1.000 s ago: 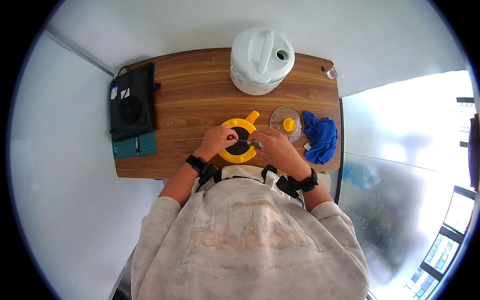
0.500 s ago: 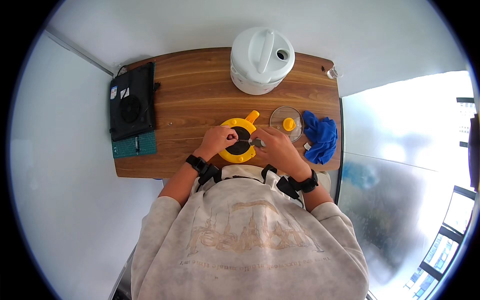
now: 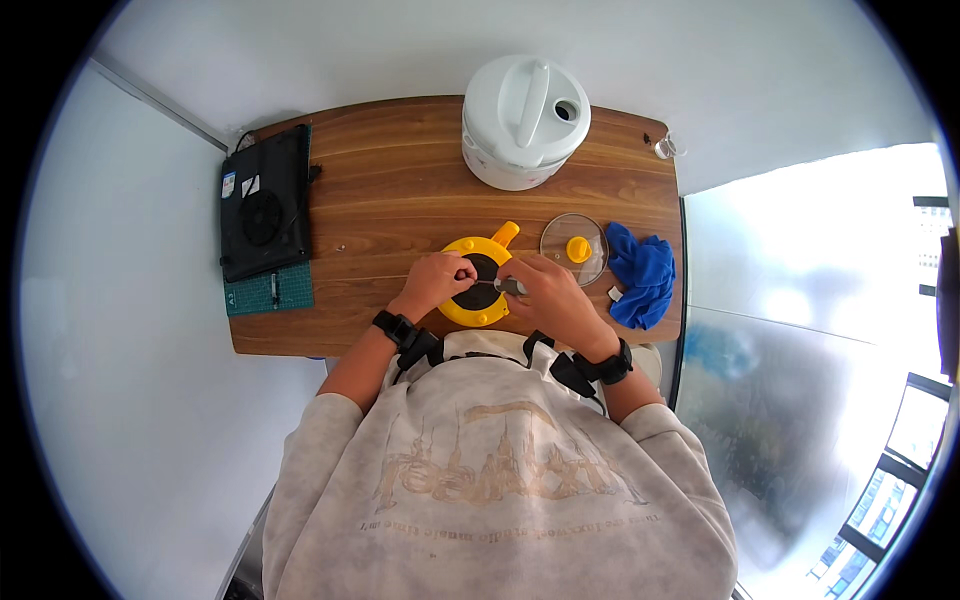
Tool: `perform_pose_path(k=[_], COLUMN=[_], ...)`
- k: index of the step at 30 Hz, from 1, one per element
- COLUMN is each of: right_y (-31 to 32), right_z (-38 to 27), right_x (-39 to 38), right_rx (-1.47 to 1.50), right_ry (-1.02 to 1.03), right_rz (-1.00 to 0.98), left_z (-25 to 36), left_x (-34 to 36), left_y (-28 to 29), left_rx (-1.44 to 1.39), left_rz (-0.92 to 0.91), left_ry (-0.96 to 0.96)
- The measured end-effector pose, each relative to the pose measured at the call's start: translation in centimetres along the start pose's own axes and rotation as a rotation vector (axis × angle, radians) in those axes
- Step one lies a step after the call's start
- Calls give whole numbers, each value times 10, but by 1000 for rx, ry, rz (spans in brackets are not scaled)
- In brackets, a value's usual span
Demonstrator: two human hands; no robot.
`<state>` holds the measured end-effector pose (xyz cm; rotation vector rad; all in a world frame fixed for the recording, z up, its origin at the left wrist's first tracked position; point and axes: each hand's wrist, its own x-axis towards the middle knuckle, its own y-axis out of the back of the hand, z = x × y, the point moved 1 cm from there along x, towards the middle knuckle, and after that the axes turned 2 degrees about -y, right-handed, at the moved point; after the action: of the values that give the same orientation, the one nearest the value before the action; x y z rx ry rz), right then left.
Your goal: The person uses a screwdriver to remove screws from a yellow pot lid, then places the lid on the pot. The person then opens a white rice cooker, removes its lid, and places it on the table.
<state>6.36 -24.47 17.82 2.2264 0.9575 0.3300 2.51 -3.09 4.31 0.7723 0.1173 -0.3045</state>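
A yellow pot (image 3: 462, 311) with a dark round middle and knob-like feet lies bottom up at the table's near edge, its short handle (image 3: 508, 232) pointing away. Over its right side, my right hand (image 3: 552, 300) is closed round a grey-handled screwdriver (image 3: 513, 287). The thin shaft points left across the dark middle. My left hand (image 3: 434, 281) is closed in a pinch over the pot's left side, at the shaft's tip; what its fingertips hold is too small to make out. Right of the pot rests a glass lid (image 3: 560, 236) with a yellow knob.
A crumpled blue cloth (image 3: 643, 275) lies right of the lid. A large white lidded container (image 3: 505, 120) stands at the back. At the left, a black flat appliance (image 3: 265, 200) lies on a green cutting mat (image 3: 290, 290). A small clear cup (image 3: 664, 147) stands at the far right corner.
My right hand and the screwdriver handle have shifted and turned slightly. My left hand and the pot stay in place.
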Motion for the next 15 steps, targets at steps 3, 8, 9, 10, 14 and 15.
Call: perform_pose_path(k=[3,8,9,10,14,15], right_y=[0,-1,-1,-2,-2,-2], right_z=[-1,-2,-2,-1,-3,-2], right_x=[0,1,1,1,1,1], right_rx=[3,-2,0,2,-2,-3], right_ry=[-2,18,17,17,20,18], right_rz=[-4,1,-1,-3,-15,-9], left_z=[0,-1,-2,-2,-1,-2], left_x=[0,0,0,0,-1,-1], left_y=[0,-1,-1,-1,0,0], left_rx=[-2,-7,-9,-11,-14,-16], left_rz=[7,11,14,18,18,15], left_ry=[-7,-8,-13,-19,-32,-35])
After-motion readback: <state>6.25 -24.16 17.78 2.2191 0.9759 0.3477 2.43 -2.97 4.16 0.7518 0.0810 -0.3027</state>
